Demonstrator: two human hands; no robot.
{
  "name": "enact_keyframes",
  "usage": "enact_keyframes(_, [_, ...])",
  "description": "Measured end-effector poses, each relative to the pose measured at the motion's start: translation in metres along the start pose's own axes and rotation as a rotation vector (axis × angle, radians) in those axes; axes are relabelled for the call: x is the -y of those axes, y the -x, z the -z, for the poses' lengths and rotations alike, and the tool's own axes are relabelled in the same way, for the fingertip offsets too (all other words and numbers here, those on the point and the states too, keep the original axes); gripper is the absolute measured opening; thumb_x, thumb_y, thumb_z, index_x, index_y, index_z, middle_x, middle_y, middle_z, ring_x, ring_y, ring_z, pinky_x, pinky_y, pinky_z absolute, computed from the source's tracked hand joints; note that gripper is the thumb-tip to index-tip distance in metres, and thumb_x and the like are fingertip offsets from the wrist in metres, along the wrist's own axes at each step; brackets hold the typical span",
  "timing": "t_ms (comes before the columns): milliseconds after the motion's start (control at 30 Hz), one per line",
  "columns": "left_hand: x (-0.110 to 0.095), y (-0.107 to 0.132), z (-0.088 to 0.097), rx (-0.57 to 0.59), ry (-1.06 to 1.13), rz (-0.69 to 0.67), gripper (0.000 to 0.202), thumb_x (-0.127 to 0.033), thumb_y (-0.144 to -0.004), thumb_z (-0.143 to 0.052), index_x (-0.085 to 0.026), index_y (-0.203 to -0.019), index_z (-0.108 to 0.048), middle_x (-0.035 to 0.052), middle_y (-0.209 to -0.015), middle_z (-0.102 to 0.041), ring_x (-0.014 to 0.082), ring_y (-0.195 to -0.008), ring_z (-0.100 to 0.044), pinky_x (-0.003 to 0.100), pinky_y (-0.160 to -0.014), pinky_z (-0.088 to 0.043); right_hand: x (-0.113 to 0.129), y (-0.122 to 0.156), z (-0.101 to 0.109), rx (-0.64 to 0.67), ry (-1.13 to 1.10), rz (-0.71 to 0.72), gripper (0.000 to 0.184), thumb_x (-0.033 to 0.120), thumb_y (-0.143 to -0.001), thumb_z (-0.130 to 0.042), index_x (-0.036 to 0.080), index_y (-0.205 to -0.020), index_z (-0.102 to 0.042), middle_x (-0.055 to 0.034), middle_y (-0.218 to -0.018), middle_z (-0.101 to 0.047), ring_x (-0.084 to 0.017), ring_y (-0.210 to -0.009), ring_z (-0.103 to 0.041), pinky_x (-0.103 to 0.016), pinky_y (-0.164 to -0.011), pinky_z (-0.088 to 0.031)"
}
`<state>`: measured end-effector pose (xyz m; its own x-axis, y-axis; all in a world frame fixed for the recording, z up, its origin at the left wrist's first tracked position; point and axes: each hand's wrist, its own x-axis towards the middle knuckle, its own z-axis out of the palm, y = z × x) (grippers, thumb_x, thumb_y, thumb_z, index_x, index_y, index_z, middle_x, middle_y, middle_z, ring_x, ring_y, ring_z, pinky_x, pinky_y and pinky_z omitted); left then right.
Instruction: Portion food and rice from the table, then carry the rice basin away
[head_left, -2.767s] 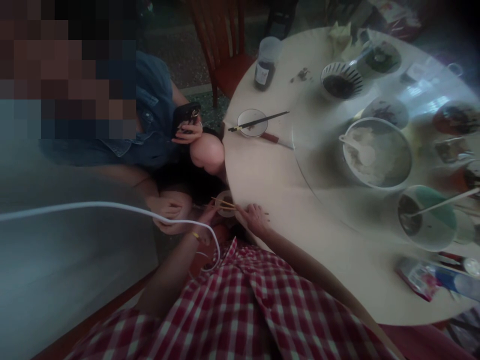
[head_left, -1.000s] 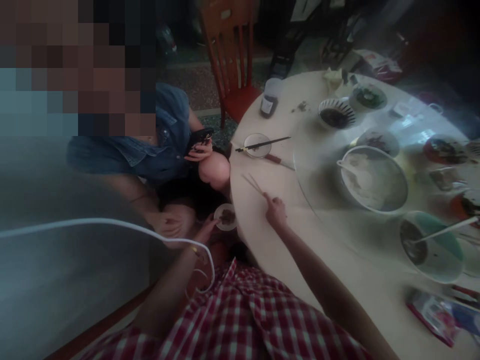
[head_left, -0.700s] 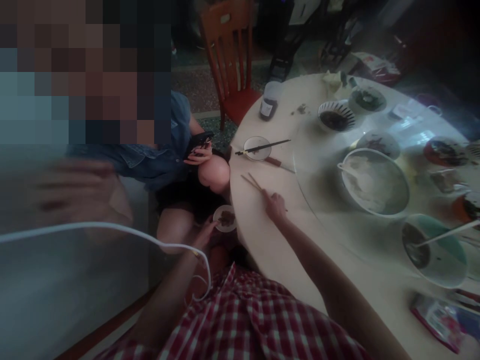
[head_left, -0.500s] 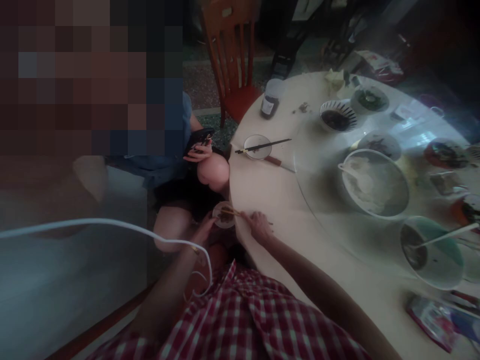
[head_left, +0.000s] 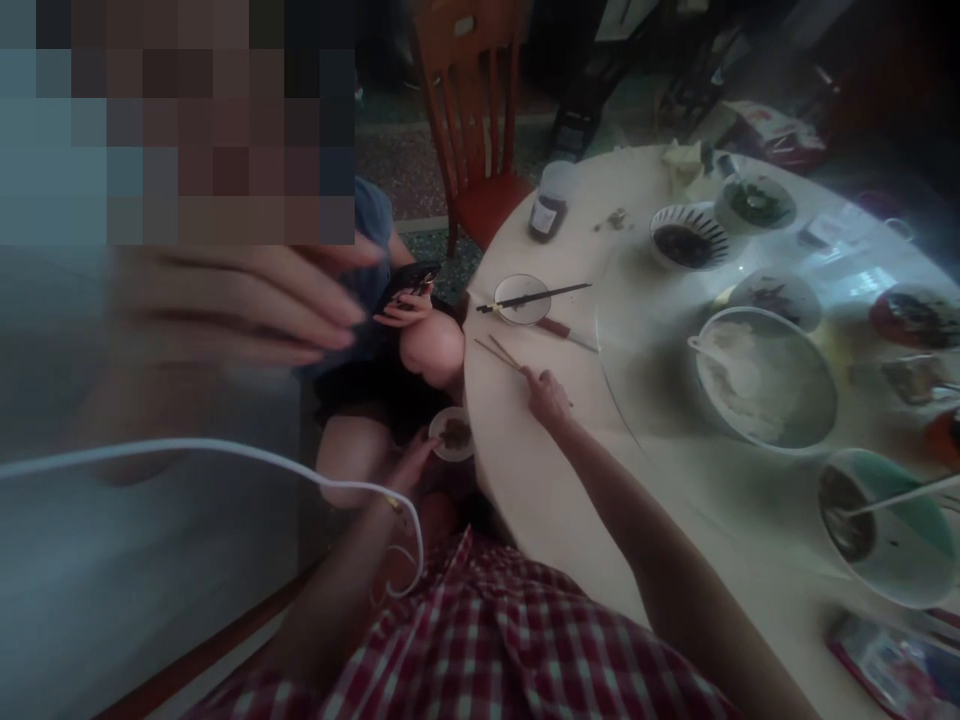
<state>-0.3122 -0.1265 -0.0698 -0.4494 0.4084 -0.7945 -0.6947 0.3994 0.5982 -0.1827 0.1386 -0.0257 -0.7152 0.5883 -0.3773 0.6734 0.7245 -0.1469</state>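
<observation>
My left hand (head_left: 421, 452) grips a small bowl (head_left: 463, 452) by its near-left side, just off the table's edge. Brownish food (head_left: 452, 432) lies in that bowl. Over the table, my right hand (head_left: 548, 400) is closed around a pair of wooden chopsticks (head_left: 504, 353), whose tips point up and left, slightly apart, with nothing visible between them. Beyond those tips, a second bowl (head_left: 517, 312) has dark chopsticks (head_left: 551, 296) resting across its rim. A knife with a brown handle (head_left: 553, 328) lies beside it.
A seated person's hand (head_left: 409, 308) holds a phone at the left; another hand (head_left: 247, 305) is blurred nearer. A large pot (head_left: 806, 400) with a spoon, a green-white bowl (head_left: 911, 525), several dishes and a jar (head_left: 551, 205) stand on the round table. A white cable (head_left: 247, 450) crosses the left foreground.
My right hand and its chopsticks have moved away from the bowl in my left hand, up and right over the table. A blurred hand has appeared at the left.
</observation>
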Motion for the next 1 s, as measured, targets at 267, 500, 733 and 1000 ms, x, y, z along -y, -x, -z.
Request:
enact_keyframes(267, [-0.006,-0.007,0.002,-0.077,-0.021,0.060,0.046,-0.016,-0.071,-0.068,-0.018,-0.116,-0.056,0.0053,-0.088,-0.071,0.0168,-0.063,-0.067,0.025,-0.052,-0.053,-0.038,0.053,-0.032,-0.105,-0.056,0.067,0.063,-0.001,-0.080,-0.033,0.021,-0.136,-0.051,-0.0086,-0.093,-0.056,-0.018,-0.076,-0.049,-0.027,-0.068,-0.037])
enact_keyframes(500, [-0.006,-0.012,0.003,-0.076,-0.042,0.016,0.041,-0.016,-0.069,-0.066,-0.018,-0.110,-0.060,0.0055,-0.093,-0.069,0.0172,-0.071,-0.067,0.025,-0.055,-0.054,-0.036,0.051,-0.028,-0.025,-0.027,0.000,0.060,0.003,-0.082,-0.035,0.020,-0.137,-0.050,-0.0109,-0.095,-0.056,-0.019,-0.072,-0.045,-0.030,-0.070,-0.035])
enact_keyframes(733, [-0.006,-0.009,-0.004,-0.050,-0.015,0.037,0.049,-0.019,-0.069,-0.069,-0.018,-0.117,-0.058,0.0085,-0.101,-0.070,0.0190,-0.078,-0.068,0.028,-0.063,-0.057,0.011,0.104,-0.048,0.055,-0.051,0.397,0.060,0.001,-0.084,-0.037,0.024,-0.137,-0.053,-0.0089,-0.091,-0.052,-0.020,-0.080,-0.043,-0.031,-0.076,-0.035])
enact_keyframes(1000, [-0.006,-0.005,-0.001,-0.120,0.004,0.130,0.044,-0.011,-0.069,-0.066,-0.018,-0.111,-0.059,0.0090,-0.100,-0.071,0.0223,-0.082,-0.069,0.034,-0.069,-0.060,0.014,0.108,-0.052,-0.025,-0.070,0.339,0.062,0.000,-0.083,-0.038,0.022,-0.139,-0.052,-0.0109,-0.091,-0.049,-0.022,-0.083,-0.041,-0.034,-0.075,-0.037])
